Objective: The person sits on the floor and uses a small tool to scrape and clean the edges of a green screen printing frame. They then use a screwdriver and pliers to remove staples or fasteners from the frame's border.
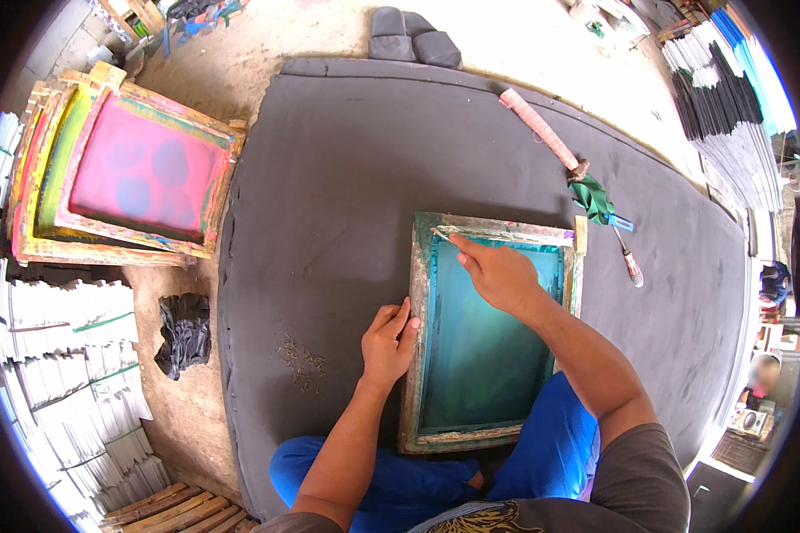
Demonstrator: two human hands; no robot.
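Observation:
A wooden screen-printing frame (420,355) with blue-green mesh (489,355) leans in front of me, its lower end by my crossed legs. My left hand (389,342) grips the frame's left rail, thumb and fingertips pressed against the wood. Over the far left corner is my right hand (502,277), index finger stretched to the rail and the other fingers curled. A thin pale sliver shows at that fingertip, too small to name. Right of the frame lie a tool with a pink-wrapped handle (542,129), a crumpled green strip (591,197), a small blue tool (620,222) and a screwdriver (632,265).
Small dark bits (302,361) are scattered on the dark mat (329,178) to the left. Stained frames (151,169) are stacked at far left, above bundled white stacks (71,355). A black plastic bag (185,336) lies beside the mat. Slippers (413,37) rest at the far edge.

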